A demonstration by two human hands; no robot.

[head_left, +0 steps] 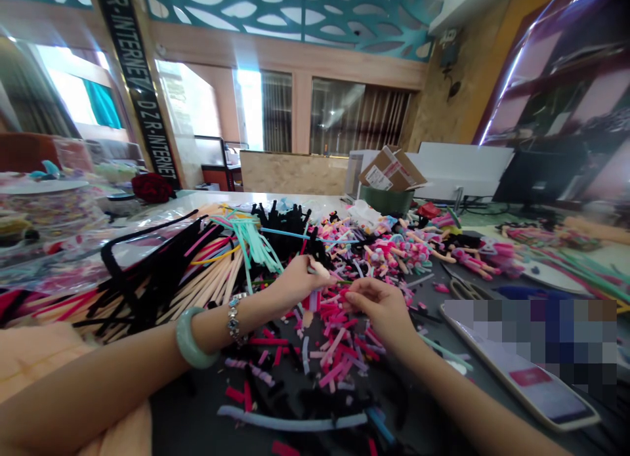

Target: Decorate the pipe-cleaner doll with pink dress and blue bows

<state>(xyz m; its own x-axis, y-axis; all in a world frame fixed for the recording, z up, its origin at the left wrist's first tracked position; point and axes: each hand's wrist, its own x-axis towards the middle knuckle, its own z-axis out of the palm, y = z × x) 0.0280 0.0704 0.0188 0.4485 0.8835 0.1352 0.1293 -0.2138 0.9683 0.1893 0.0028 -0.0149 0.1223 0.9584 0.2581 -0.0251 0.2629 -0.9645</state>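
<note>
My left hand (301,279) pinches a thin green stem (343,283). My right hand (386,308) curls at its end, grip unclear, above pink scraps (335,346).

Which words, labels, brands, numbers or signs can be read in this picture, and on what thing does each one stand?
"DZ R.INTERNET": white letters running down the lower part of the black column.
"Z R.INTERNE": higher on the same column, its beginning cut by the picture's top edge.
White label on the cardboard box: printed, too small to read.
Phone: screen partly pixelated, nothing readable.
</note>
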